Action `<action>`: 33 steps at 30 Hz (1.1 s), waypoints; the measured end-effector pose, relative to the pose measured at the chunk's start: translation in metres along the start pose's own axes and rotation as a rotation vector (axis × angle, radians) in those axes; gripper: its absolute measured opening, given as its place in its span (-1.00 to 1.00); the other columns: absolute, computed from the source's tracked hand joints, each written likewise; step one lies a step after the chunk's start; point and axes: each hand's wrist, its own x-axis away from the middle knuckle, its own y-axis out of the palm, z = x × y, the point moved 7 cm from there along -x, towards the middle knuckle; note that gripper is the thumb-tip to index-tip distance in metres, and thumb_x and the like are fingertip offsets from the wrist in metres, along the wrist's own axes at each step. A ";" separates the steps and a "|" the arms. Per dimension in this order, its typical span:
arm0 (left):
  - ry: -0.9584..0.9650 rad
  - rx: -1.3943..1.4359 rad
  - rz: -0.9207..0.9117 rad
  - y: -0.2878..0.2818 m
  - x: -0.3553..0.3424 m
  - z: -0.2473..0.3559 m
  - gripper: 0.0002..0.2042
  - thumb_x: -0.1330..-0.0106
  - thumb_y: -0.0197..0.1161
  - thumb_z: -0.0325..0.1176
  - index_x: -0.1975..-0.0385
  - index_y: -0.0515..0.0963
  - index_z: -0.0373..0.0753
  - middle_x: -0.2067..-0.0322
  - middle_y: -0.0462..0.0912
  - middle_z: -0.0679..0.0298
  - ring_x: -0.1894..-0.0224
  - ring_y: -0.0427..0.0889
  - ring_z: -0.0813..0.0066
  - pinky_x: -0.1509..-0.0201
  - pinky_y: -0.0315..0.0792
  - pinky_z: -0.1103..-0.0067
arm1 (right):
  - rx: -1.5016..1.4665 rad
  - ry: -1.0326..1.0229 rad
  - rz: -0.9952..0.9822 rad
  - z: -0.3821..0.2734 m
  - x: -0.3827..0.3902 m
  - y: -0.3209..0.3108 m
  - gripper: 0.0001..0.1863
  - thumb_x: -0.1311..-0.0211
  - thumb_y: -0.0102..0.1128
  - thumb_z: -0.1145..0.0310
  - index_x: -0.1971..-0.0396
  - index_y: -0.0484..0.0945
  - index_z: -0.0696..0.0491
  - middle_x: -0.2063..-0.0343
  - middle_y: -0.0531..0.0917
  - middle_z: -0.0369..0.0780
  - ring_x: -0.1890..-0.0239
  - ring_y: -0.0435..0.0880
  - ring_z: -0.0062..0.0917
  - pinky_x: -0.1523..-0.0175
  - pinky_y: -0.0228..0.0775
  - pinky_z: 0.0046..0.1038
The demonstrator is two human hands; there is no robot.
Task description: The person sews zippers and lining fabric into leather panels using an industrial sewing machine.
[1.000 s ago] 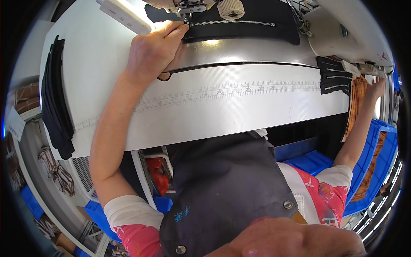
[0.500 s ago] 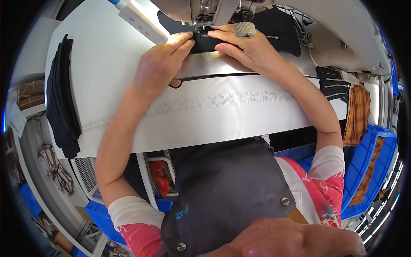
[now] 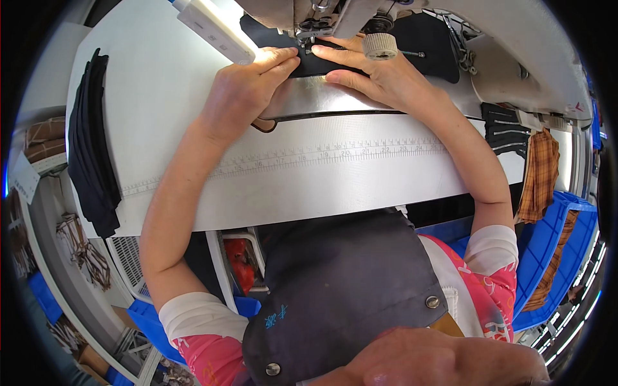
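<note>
Black cloth point(image 3: 421, 38) with a metal zipper point(image 3: 412, 53) lies under the sewing machine head point(image 3: 322, 19), at the presser foot point(image 3: 306, 45). My left hand point(image 3: 248, 90) rests on the cloth's near left part, fingers stretched out and tips just left of the foot. To the right of the foot, my right hand point(image 3: 386, 74) lies with its fingers spread on the cloth and its thumb near the cloth's front edge. Neither hand grasps anything. The machine head and its knurled knob point(image 3: 380, 46) hide part of the cloth and the right fingers.
A ruler strip point(image 3: 322, 154) runs along the white table point(image 3: 154, 83). Folded black cloth point(image 3: 90, 148) hangs at the left edge. On the right are black pieces with zippers point(image 3: 505, 128), orange plaid cloth point(image 3: 539, 174) and a blue bin point(image 3: 560, 257). A white lamp-like device point(image 3: 215, 32) juts over the table.
The whole view has shifted slightly. Both hands remain flat on the black cloth beside the presser foot, with little visible movement against the machine.
</note>
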 end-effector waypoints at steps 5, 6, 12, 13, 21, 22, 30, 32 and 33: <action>0.010 -0.005 0.039 0.001 -0.001 0.001 -0.65 -0.04 0.27 -0.60 0.11 0.59 -0.27 0.05 0.66 0.27 0.19 0.70 0.35 0.24 0.61 0.60 | -0.020 0.002 -0.001 0.004 0.001 0.000 -0.61 -0.27 0.14 0.06 0.04 0.62 -0.02 0.24 0.65 -0.23 -0.19 0.39 -0.20 -0.28 0.14 -0.17; 0.015 -0.010 0.057 0.000 -0.002 0.002 -0.66 -0.05 0.27 -0.59 0.11 0.60 -0.26 0.06 0.66 0.27 0.20 0.70 0.35 0.25 0.61 0.60 | -0.028 0.002 0.002 0.005 0.000 -0.001 -0.60 -0.27 0.13 0.05 0.04 0.63 -0.02 0.21 0.65 -0.22 -0.20 0.39 -0.20 -0.29 0.14 -0.17; 0.001 0.007 0.060 -0.002 -0.003 0.003 -0.72 -0.10 0.26 -0.57 0.14 0.62 -0.26 0.08 0.67 0.28 0.22 0.70 0.33 0.26 0.60 0.56 | -0.061 0.026 -0.026 0.011 0.000 0.000 -0.61 -0.27 0.14 0.06 0.05 0.65 -0.02 0.10 0.66 -0.21 -0.22 0.38 -0.22 -0.32 0.13 -0.20; 0.002 0.008 0.061 -0.001 -0.003 0.003 -0.72 -0.10 0.26 -0.57 0.14 0.62 -0.26 0.08 0.67 0.28 0.22 0.70 0.33 0.26 0.60 0.56 | -0.069 0.021 -0.029 0.011 -0.001 -0.001 -0.61 -0.26 0.15 0.07 0.05 0.65 -0.01 0.09 0.66 -0.20 -0.21 0.38 -0.22 -0.32 0.13 -0.21; -0.030 0.010 0.052 -0.001 -0.003 0.003 -0.75 -0.14 0.22 -0.56 0.17 0.63 -0.24 0.10 0.68 0.29 0.23 0.70 0.33 0.25 0.60 0.56 | -0.001 0.004 -0.112 0.010 -0.001 0.001 -0.62 -0.29 0.15 0.15 -0.08 0.56 -0.09 -0.18 0.50 -0.27 -0.12 0.52 -0.36 -0.22 0.36 -0.41; -0.032 0.010 0.055 -0.001 -0.003 0.002 -0.75 -0.14 0.22 -0.56 0.17 0.63 -0.24 0.10 0.68 0.29 0.23 0.70 0.33 0.25 0.60 0.56 | -0.005 0.005 -0.107 0.009 -0.001 0.000 -0.61 -0.29 0.15 0.15 -0.08 0.56 -0.09 -0.18 0.49 -0.26 -0.13 0.52 -0.35 -0.22 0.35 -0.40; -0.053 -0.012 0.047 0.001 -0.003 0.002 -0.76 -0.15 0.20 -0.57 0.17 0.64 -0.25 0.11 0.68 0.28 0.20 0.70 0.33 0.21 0.60 0.57 | -0.022 0.033 -0.087 0.008 -0.003 -0.003 -0.67 -0.26 0.17 0.10 0.14 0.58 0.02 0.10 0.55 -0.21 -0.07 0.49 -0.34 -0.20 0.28 -0.35; -0.065 -0.029 0.041 0.002 -0.005 -0.004 -0.76 -0.15 0.20 -0.57 0.18 0.64 -0.25 0.11 0.68 0.28 0.18 0.69 0.33 0.19 0.60 0.57 | -0.039 -0.006 -0.018 0.004 -0.005 -0.005 -0.65 -0.23 0.21 0.10 0.38 0.61 0.15 0.37 0.60 -0.20 0.02 0.48 -0.35 -0.17 0.23 -0.29; -0.072 -0.044 0.036 0.003 -0.007 -0.007 -0.76 -0.15 0.20 -0.57 0.18 0.64 -0.25 0.11 0.68 0.28 0.16 0.69 0.33 0.16 0.59 0.56 | -0.043 -0.001 -0.021 0.004 -0.006 -0.005 -0.64 -0.24 0.21 0.10 0.43 0.58 0.15 0.41 0.58 -0.21 0.02 0.48 -0.35 -0.18 0.23 -0.27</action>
